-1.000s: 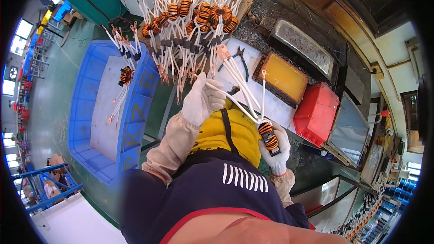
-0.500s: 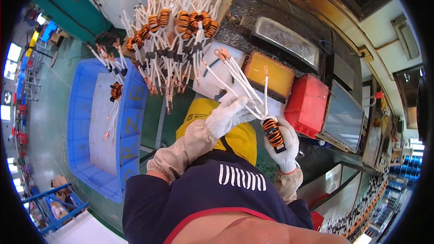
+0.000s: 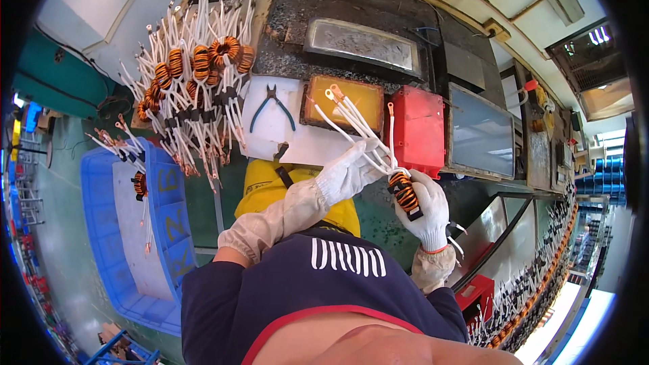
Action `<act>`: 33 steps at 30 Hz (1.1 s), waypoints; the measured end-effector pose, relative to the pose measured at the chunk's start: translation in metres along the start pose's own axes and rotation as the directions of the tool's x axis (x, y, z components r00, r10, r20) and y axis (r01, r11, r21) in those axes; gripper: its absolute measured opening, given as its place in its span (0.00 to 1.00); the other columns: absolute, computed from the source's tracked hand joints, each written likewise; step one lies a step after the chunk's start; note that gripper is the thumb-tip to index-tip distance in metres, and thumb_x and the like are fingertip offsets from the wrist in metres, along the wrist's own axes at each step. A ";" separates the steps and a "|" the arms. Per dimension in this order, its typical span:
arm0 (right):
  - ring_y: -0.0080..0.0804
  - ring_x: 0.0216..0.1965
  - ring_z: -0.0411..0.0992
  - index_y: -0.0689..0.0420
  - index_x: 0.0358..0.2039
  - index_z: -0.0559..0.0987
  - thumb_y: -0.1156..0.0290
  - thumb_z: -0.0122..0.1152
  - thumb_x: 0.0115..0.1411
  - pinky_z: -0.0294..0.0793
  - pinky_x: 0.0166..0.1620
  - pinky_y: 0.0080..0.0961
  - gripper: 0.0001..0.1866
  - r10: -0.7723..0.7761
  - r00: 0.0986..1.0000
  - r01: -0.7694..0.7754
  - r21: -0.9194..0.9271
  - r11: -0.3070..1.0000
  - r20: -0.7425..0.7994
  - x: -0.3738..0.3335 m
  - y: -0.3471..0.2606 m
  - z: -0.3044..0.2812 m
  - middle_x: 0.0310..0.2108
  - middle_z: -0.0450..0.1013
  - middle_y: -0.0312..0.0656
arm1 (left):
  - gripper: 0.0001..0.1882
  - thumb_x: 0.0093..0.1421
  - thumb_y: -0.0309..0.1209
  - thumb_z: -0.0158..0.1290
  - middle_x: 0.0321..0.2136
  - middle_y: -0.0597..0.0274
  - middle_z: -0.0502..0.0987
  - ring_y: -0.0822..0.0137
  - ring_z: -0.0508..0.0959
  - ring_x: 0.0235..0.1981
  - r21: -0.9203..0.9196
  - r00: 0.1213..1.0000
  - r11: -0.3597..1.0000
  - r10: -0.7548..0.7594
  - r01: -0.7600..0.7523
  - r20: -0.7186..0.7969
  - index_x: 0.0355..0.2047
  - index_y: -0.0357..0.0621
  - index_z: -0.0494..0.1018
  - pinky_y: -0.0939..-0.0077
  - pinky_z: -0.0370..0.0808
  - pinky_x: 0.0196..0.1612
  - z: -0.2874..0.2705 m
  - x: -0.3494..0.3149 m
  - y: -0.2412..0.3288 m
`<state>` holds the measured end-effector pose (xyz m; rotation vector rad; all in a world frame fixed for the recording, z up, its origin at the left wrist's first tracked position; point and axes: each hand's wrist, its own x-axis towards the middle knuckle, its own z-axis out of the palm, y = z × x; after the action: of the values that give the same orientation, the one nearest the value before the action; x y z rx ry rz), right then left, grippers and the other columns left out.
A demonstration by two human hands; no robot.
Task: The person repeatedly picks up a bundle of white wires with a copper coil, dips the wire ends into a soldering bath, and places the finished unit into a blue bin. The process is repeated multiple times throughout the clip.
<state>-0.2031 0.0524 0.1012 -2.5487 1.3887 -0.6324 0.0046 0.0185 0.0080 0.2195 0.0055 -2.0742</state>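
Observation:
Both my hands wear white gloves. My right hand (image 3: 431, 211) is closed round a ring coil (image 3: 405, 194) wound with orange and black wire, held upright in front of my body. White leads (image 3: 357, 120) rise from its top, several of them with copper lugs at their ends. The fingers of my left hand (image 3: 346, 173) are closed on the lower part of these leads, just above the coil. One lead stands apart on the right, beside a red box (image 3: 418, 128). The lead tips reach over a shallow tray with an amber filling (image 3: 313, 108).
Green-handled cutting pliers (image 3: 254, 118) lie on a white board (image 3: 304, 142). Behind is a rectangular metal trough (image 3: 362, 44) with a silvery surface. Many similar coils (image 3: 201, 62) are heaped at the left. A blue crate (image 3: 177, 213) stands below them, and coil racks (image 3: 534, 301) fill the lower right.
The view has swung, so the bench and coil heap sit further left and the pliers show whole. Both hands keep their hold, with the lead tips now in front of the amber tray.

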 end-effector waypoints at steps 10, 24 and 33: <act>0.47 0.46 0.73 0.60 0.39 0.75 0.67 0.69 0.40 0.72 0.49 0.40 0.24 0.041 0.990 -0.028 -0.096 0.995 0.138 0.020 0.012 -0.016 0.48 0.73 0.47 | 0.15 0.68 0.38 0.47 0.49 0.46 0.74 0.48 0.75 0.52 -0.117 0.999 0.993 -0.018 0.013 -0.045 0.47 0.43 0.72 0.54 0.73 0.58 -0.003 0.018 -0.004; 0.45 0.38 0.75 0.58 0.38 0.76 0.65 0.70 0.41 0.75 0.42 0.36 0.23 0.130 0.987 -0.124 -0.064 0.990 0.096 0.026 0.011 -0.011 0.44 0.75 0.45 | 0.15 0.67 0.38 0.49 0.48 0.47 0.74 0.50 0.75 0.51 -0.164 0.993 0.986 -0.038 0.020 -0.109 0.46 0.40 0.72 0.55 0.74 0.58 -0.006 0.022 0.000; 0.46 0.38 0.75 0.58 0.38 0.76 0.64 0.69 0.43 0.74 0.43 0.37 0.22 0.137 0.982 -0.125 -0.095 0.988 0.131 0.031 0.013 -0.008 0.43 0.75 0.46 | 0.16 0.67 0.38 0.49 0.49 0.45 0.73 0.48 0.75 0.51 -0.179 0.993 0.984 -0.043 0.022 -0.111 0.47 0.39 0.71 0.57 0.74 0.58 -0.016 0.029 0.000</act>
<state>-0.2016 0.0194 0.1126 -2.4856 1.5511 -0.3750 -0.0074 -0.0053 -0.0121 0.2296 0.2649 -2.0773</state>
